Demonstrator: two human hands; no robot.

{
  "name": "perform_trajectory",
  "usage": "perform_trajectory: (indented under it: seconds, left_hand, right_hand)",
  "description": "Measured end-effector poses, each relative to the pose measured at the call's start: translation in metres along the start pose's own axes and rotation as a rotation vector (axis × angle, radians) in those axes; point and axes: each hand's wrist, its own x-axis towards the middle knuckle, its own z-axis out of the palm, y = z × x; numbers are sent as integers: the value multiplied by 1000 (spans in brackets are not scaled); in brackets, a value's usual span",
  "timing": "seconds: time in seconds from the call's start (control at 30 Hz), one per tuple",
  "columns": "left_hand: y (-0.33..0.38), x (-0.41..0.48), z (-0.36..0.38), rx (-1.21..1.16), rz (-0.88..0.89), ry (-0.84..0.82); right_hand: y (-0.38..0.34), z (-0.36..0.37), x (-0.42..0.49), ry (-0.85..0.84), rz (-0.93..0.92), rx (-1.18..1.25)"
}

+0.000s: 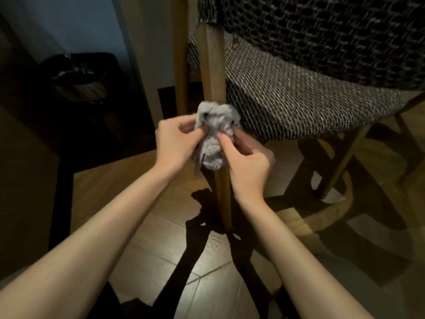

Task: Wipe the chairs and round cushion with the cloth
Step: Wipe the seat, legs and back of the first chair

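A chair with a woven grey-brown seat [287,100] and a dark woven backrest [322,31] fills the upper right. Its wooden leg [212,72] runs down the middle of the view to the floor. A bunched grey cloth [213,134] is wrapped against this leg just below the seat edge. My left hand [177,141] pinches the cloth from the left. My right hand [246,162] grips it from the right, thumb on the fabric. The leg is hidden behind the cloth at that height. No round cushion is in view.
A second wooden leg [181,65] stands just behind on the left, and others [340,164] at the right. A dark bin with a black liner [80,74] sits at the far left by the wall. The floor is brown tile [161,238] with strong shadows.
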Motion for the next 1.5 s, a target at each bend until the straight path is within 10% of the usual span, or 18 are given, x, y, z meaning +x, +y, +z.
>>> perform_trajectory:
  seconds: [0.6,1.03,1.2,1.33,1.5]
  left_hand:
    - [21,42,8,-158,238,135]
    - [-106,-29,44,32,-459,-316]
    - [-94,-55,57,64,-535,-114]
    - [-45,-61,57,81,-344,145]
    - [37,-58,44,38,128,9]
  right_hand:
    - [12,29,-2,-20,-445,-513]
    - [115,12,-72,-23,139,-644]
    - [100,-16,-60,-89,53,-597]
    - [55,-32,-50,-68,-94,-483]
    - [-21,-71,-44,73,-502,-447]
